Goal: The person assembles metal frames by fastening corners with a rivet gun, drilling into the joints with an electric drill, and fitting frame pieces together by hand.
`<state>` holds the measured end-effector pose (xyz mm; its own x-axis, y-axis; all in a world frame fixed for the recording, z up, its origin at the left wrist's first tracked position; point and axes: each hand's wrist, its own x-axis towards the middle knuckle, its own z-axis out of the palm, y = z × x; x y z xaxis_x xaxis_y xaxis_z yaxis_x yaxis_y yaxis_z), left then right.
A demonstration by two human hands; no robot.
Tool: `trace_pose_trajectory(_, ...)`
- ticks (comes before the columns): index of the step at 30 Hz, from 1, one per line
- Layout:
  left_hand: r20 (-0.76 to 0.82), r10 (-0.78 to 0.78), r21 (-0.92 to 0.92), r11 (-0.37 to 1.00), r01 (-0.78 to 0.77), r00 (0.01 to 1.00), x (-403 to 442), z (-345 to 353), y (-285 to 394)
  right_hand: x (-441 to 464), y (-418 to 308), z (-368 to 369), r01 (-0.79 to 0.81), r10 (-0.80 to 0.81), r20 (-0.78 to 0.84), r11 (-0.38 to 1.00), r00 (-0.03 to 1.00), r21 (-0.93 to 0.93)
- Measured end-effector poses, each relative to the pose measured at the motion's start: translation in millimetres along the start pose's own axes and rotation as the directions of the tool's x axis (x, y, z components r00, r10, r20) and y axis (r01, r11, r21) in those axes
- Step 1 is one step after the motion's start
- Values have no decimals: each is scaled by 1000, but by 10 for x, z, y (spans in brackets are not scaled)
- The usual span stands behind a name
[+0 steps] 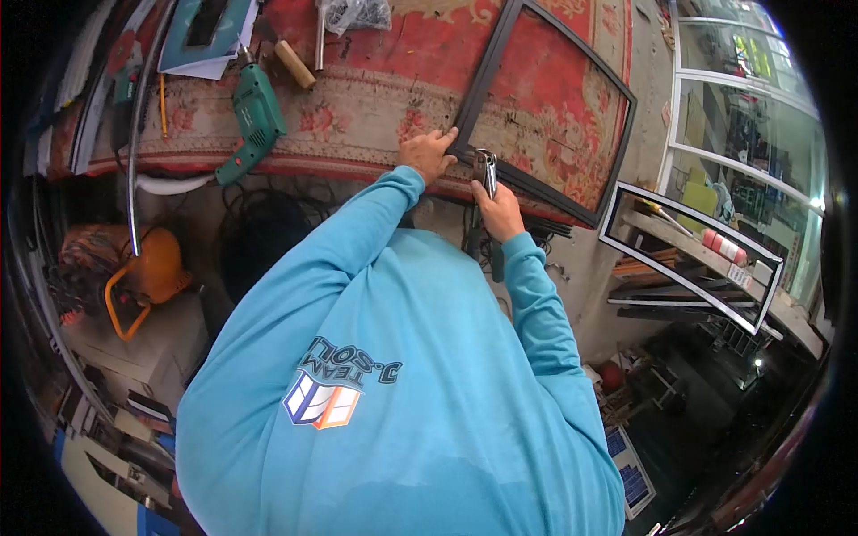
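Note:
A dark rectangular frame (545, 190) lies on the patterned red cloth of the worktable (357, 116), its near left corner close to both hands. My left hand (427, 155) rests at that corner with fingers stretched out and apart, fingertips against the frame's edge. In my right hand (500, 211) is a silver plier-like hand tool (485, 166), its shiny head at the frame's near rail. Dark handles of the tool hang down below the hand. My fingers partly hide the tool, so its exact kind is unclear.
A green power drill (257, 121), a wooden block (295, 65) and a pencil (164, 105) lie left on the table. A bag of small parts (356, 14) is at the back. Right stands a white-edged frame (688, 284). An orange machine (161, 266) sits lower left.

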<state>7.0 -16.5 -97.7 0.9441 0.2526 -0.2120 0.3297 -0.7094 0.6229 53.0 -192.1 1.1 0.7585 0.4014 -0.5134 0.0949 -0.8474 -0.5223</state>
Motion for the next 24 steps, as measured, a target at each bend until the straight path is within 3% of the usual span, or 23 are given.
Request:
trace_pose_trajectory(4,-110,63,2,998,-63,992,-29,116,-37,12,-21,32,-25,25,10,999,1000,-36)
trace_pose_trajectory(14,-142,109,93,991,-96,984,-18,251,-94,38,-68,-12,3,2,33,988,999,-151)
trace_pose_trajectory(16,-192,132,97,989,-115,973,-12,292,-115,43,-102,17,-8,17,35,969,999,-248)
trace_pose_trajectory(23,-202,138,96,988,-121,970,-26,268,-102,174,-55,33,-43,72,107,967,992,-250)
trace_pose_trajectory(24,-197,137,93,988,-120,971,-24,259,-104,217,116,90,28,-13,148,995,989,-97)
